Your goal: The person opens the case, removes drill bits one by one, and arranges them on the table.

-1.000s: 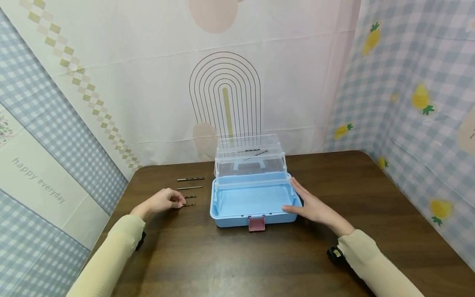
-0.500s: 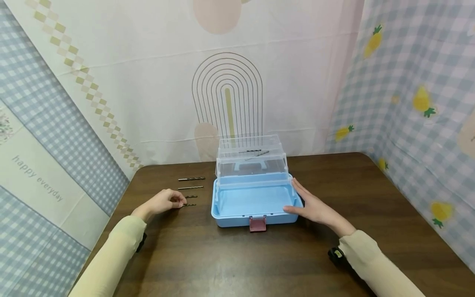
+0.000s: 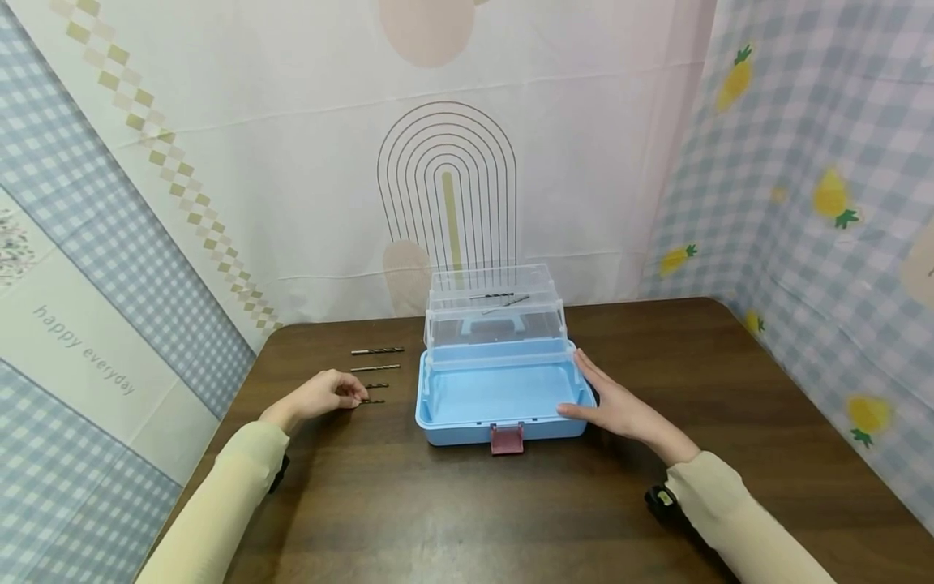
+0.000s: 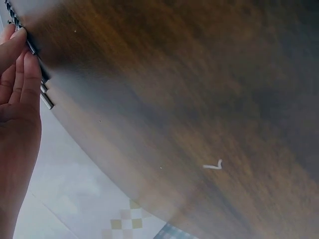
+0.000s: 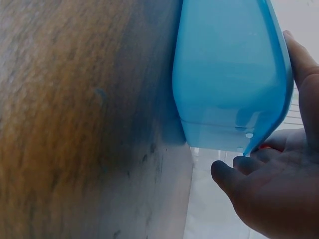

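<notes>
My left hand (image 3: 328,393) pinches the nearest drill bit (image 3: 375,401) between thumb and fingertips at the left of the table. Its shank end is hidden by the fingers in the head view. Just behind it lies another drill bit (image 3: 379,385), partly covered by the hand. Farther back are a thin drill bit (image 3: 375,368) and a thicker drill bit (image 3: 377,351). My right hand (image 3: 613,405) rests on the right side of a light blue toolbox (image 3: 503,434), thumb on the front rim, fingers stretched toward the back corner. In the right wrist view, some fingers hang below the rim (image 5: 286,94).
The toolbox stands open, its clear lid and trays (image 3: 496,328) raised at the back. Two drill bits (image 3: 503,302) lie in an upper tray. A dark pink latch (image 3: 507,440) hangs at its front. A patterned cloth (image 3: 569,162) hangs behind the brown table (image 3: 467,519).
Both hands stay nearly where they were, the left at the nearest drill bit and the right on the toolbox. The head view has shifted slightly.
</notes>
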A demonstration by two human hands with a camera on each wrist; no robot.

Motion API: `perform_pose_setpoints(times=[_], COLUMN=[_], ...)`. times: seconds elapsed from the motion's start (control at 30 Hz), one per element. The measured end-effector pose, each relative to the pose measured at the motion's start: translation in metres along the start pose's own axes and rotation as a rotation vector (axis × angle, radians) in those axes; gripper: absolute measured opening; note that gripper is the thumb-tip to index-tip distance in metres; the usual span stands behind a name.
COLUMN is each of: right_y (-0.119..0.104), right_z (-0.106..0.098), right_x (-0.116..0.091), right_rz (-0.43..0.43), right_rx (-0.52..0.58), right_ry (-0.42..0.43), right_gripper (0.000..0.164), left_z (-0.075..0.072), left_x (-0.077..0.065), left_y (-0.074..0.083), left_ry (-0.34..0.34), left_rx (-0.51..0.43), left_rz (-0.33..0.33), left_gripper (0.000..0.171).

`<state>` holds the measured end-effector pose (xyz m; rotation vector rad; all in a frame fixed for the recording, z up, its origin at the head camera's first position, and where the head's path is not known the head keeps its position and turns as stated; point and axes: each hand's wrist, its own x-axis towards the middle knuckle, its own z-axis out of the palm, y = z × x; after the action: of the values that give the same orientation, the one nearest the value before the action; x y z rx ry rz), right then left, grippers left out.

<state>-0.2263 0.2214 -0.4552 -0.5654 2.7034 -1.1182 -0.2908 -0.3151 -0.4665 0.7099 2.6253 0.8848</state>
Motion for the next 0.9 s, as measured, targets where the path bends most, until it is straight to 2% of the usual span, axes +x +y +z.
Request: perform_pose_setpoints(times=[0.23, 0.9], right_y=[-0.0019, -0.001], right_z=[-0.0026, 0.0], right_x=[0.0011, -0.0004], right_rz=[-0.01, 0.002], right_rx=[-0.002, 0.012], right_ry=[0.006, 0.004], right_gripper=[0.107, 0.106], left_z=[-0.0013, -0.0041], left_x=[0.0, 0.0041], left_y=[0.001, 0.0036], left_ry=[0.005, -0.015], left_rx=[-0.018, -0.013], left_rz=[0.014, -0.04], left_gripper=[0.013, 0.017])
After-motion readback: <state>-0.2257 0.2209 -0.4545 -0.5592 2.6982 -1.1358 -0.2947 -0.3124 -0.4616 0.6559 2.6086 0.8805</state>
